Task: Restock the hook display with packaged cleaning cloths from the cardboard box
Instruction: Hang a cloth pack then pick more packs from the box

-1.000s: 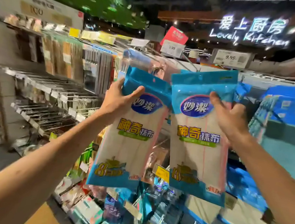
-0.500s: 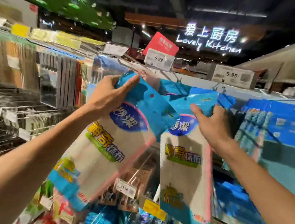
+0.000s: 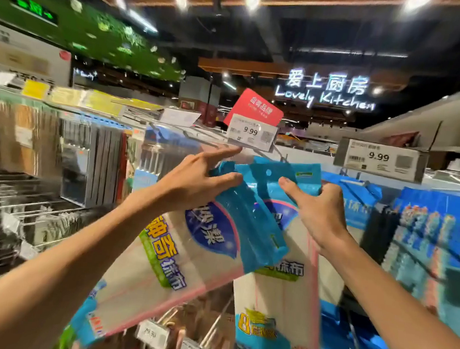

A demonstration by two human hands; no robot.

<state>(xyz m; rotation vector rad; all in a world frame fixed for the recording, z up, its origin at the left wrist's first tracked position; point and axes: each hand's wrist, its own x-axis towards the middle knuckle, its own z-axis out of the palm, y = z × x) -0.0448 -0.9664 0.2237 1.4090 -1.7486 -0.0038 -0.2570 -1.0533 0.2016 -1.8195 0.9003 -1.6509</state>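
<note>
cloth packs (image 3: 277,280) with bright blue tops and cream fronts edged pink, yellow lettering on a green band, red card (image 3: 255,108) above white price tags (image 3: 252,132)

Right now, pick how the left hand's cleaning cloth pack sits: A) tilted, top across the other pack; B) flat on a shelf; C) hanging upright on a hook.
A: the left hand holds the tilted cleaning cloth pack, its top overlapping the upright cleaning cloth pack in the right hand.
</note>
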